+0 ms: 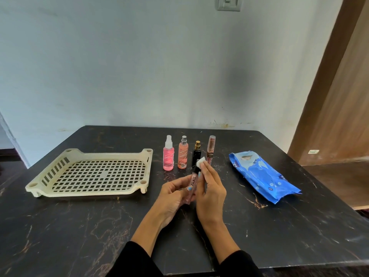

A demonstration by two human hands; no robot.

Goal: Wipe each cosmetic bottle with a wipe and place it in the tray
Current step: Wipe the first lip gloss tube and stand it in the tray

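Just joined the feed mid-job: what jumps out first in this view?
At centre, the left hand holds a pink lip gloss tube while the right hand presses a white wipe to its cap. Behind them four bottles stand in a row; the cream tray lies to their left, the blue wipes pack to their right.

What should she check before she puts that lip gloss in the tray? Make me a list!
1. Firm hold on the lip gloss tube: ok, the left hand grips it around the middle.
2. Wipe on the tube: ok, the right hand presses it against the black cap end.
3. Whole tube wiped: cannot tell, the wipe is only at the cap now.
4. Room in the tray: ok, nothing lies in it.
5. Path to the tray: ok, it sits to the left, and the four standing bottles are farther back.
6. More wipes nearby: ok, the blue wipes pack lies to the right.
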